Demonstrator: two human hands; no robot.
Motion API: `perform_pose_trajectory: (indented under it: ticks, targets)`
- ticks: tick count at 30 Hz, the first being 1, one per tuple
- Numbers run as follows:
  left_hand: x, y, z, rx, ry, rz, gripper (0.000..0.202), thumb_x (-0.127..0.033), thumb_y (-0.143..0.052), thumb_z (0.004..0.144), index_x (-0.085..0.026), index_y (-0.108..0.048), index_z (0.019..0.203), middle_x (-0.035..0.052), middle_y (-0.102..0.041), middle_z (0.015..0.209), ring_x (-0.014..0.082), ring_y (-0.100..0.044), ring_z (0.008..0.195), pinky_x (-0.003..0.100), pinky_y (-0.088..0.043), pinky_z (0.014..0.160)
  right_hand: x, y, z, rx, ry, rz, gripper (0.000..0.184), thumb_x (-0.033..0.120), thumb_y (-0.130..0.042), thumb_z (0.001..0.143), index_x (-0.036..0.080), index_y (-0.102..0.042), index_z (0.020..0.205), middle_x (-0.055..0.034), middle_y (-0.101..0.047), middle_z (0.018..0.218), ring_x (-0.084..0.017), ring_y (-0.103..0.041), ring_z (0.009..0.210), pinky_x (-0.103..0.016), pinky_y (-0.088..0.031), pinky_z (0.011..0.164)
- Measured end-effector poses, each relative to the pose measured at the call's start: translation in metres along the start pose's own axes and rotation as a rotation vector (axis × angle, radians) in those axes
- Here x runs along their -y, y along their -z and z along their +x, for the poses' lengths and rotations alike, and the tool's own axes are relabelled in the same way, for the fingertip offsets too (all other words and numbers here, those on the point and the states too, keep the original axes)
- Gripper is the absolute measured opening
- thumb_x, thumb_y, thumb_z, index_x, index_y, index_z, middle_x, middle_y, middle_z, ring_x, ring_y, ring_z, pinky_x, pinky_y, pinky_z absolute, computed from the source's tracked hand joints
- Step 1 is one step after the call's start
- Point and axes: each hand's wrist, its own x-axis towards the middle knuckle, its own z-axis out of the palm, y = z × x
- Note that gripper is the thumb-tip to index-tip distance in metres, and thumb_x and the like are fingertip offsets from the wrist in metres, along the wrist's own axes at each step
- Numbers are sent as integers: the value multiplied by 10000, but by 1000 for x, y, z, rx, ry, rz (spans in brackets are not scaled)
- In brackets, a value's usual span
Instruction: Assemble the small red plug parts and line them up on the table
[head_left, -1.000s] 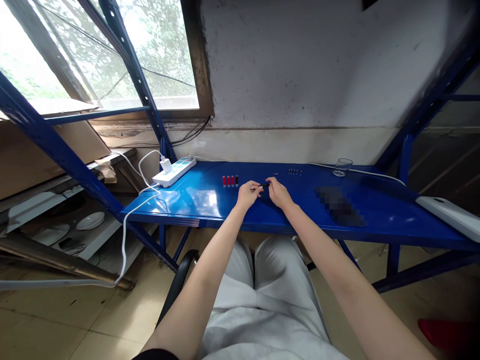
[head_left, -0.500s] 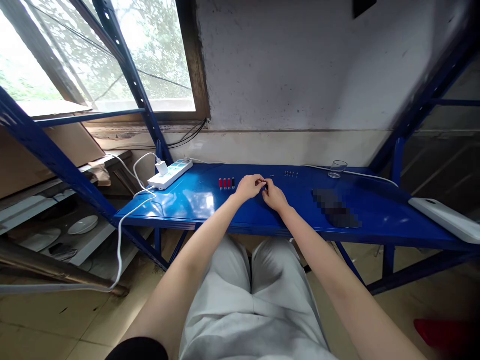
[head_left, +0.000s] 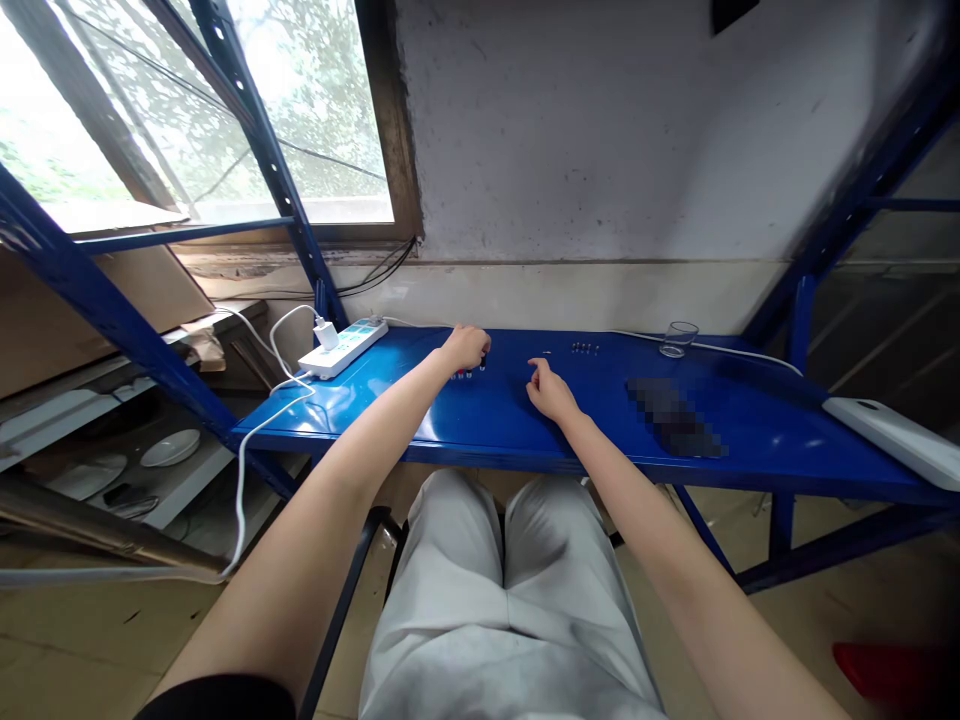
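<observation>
My left hand (head_left: 465, 348) is over the back left of the blue table (head_left: 592, 425), its fingers closed on a small black tube (head_left: 484, 361). The tube stands upright, with its lower end at or just above the tabletop. Beside it, below the same hand, is a row of small red and black tubes with silvery ends (head_left: 461, 374), mostly hidden by the fingers. To the right, my right hand (head_left: 553, 393) hovers low over the table with nothing visible in it. Its index finger reaches forward, apart from the thumb.
Several tiny metallic pieces (head_left: 585, 348) lie behind my right hand, with a small sliver (head_left: 546, 352) nearer it. A white power strip (head_left: 345, 348) sits at left. Further right are a clear glass (head_left: 677, 340), a blurred dark object (head_left: 673, 415) and a white case (head_left: 892, 440).
My hands were together at the middle. The left has moved left to the row of tubes, now holding a black one there. The right stays put, its fingers now parted.
</observation>
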Motion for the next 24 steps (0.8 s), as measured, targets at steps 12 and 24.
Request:
perform_pose_trajectory:
  ticks: [12,24]
  targets:
    - [4,1,-12,186,73,414,242,-89,-511,616,-161,-671,783,79,-659,659,261,-569,898,397,-249,869,3,3,-1,32,-62,25,436,177,-372,818,141,-337,1251,-46,-544,800,-118,-473,559,-224,-299,465]
    - [5,1,-12,194,116,388,270,-77,-495,658,-164,-676,840,85,-690,905,259,-576,925,391,-259,857,0,1,0,11,-61,16,425,173,-381,806,149,-354,1229,-35,-542,789,-120,-479,579,-225,-312,498]
